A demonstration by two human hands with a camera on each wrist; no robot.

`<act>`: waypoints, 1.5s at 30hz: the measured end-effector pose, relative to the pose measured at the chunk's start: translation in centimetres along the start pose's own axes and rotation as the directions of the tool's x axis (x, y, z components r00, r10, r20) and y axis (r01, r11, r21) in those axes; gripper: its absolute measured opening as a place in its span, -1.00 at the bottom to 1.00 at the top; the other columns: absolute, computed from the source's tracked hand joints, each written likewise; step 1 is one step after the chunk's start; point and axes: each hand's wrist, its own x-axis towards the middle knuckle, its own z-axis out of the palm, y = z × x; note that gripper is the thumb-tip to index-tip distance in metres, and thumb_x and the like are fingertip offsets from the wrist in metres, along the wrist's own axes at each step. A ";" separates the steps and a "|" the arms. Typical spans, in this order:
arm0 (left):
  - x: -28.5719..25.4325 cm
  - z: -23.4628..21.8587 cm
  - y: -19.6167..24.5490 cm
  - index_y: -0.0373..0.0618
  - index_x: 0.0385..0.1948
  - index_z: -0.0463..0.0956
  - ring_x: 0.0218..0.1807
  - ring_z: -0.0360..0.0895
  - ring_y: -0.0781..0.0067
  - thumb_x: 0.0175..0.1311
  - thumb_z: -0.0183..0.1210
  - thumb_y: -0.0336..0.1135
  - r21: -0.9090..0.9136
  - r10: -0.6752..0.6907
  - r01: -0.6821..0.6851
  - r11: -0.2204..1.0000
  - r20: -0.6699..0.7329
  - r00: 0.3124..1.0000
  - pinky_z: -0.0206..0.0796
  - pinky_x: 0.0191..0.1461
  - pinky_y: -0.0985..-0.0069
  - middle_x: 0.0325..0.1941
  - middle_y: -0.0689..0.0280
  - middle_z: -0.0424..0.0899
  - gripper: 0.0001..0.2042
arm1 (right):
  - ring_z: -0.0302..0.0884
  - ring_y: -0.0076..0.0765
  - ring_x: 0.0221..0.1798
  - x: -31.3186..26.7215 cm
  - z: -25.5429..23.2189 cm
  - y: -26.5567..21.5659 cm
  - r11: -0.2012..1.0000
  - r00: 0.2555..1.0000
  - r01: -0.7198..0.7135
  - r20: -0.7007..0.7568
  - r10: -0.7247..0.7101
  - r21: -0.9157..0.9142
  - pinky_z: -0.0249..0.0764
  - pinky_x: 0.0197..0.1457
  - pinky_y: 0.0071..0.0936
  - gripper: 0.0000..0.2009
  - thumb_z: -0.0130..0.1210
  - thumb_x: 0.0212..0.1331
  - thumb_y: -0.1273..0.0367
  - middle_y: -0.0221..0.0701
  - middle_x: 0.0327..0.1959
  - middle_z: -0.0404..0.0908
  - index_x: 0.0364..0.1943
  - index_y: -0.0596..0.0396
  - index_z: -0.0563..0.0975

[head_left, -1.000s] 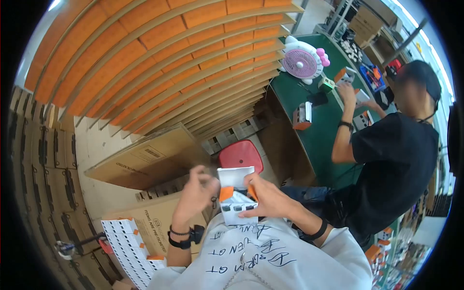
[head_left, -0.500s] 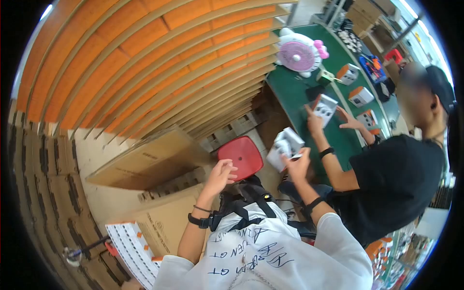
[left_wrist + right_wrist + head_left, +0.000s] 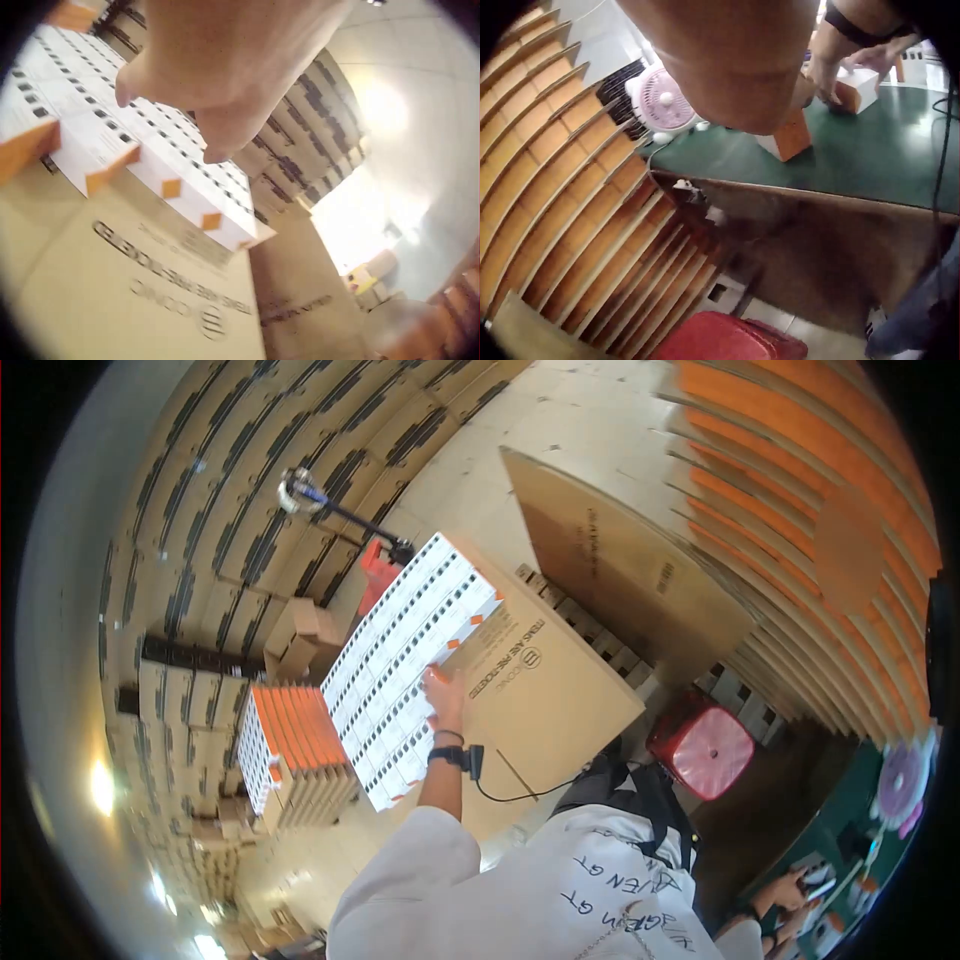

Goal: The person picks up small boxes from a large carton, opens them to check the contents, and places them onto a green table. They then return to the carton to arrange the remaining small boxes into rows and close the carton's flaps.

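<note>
My left hand [image 3: 446, 695] reaches over the rows of small white boxes [image 3: 410, 610], whose tops carry dark square openings. In the left wrist view its thumb and a finger stand apart, close over the white boxes [image 3: 187, 157]. Small orange flaps [image 3: 172, 188] show along the row's edge. The boxes rest on a large brown carton [image 3: 560, 680]. Far to the right, my right hand [image 3: 785, 890] holds a white box [image 3: 818, 880] at the green table. The right wrist view shows an orange-sided white box [image 3: 787, 141] below that hand, its grip largely hidden.
Another person's hand [image 3: 825, 75] handles a second box [image 3: 859, 91]. A pink fan [image 3: 664, 99] stands on the green table [image 3: 870, 161]. A red stool [image 3: 712, 750], a leaning cardboard sheet [image 3: 620, 550] and layered orange stacks [image 3: 860, 550] stand nearby.
The view has turned left. My right hand has carried the white box from the lap to the green table. My left hand has moved from beside the box to the white rows.
</note>
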 end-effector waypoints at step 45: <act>-27.2 8.0 33.7 -0.30 0.07 0.52 -0.17 0.58 0.30 0.49 0.05 -0.16 -0.357 0.280 -0.079 0.931 0.834 -0.475 0.43 0.01 0.39 -0.28 0.16 0.64 -0.63 | 0.52 0.15 0.17 -9.9 -33.3 -38.3 0.473 0.026 -0.331 0.509 -0.860 0.817 0.40 0.28 -0.15 -0.05 0.47 0.04 0.18 0.06 0.08 0.52 0.42 0.03 0.04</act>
